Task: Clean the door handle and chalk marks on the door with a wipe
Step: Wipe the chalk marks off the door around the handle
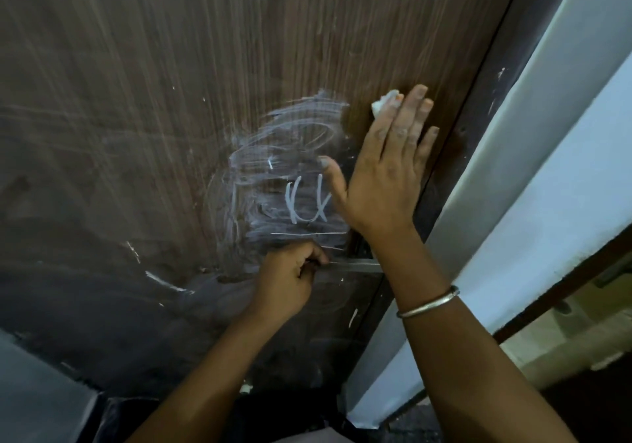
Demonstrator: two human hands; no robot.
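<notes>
A dark brown wooden door (171, 100) fills the view. White chalk marks (301, 199) and smears cover its middle right, with a wet darker patch above them. My right hand (383, 165) lies flat on the door with straight fingers and presses a white wipe (384, 101), which shows at the fingertips. Lower down, my left hand (290, 278) grips the metal door handle (355, 265), a thin silver bar near the door's right edge.
A dark door frame (478, 107) runs along the door's right side, with a white wall (564, 169) beyond it. More short chalk strokes (164, 282) lie at the lower left of the door. A metal bangle (427, 302) sits on my right wrist.
</notes>
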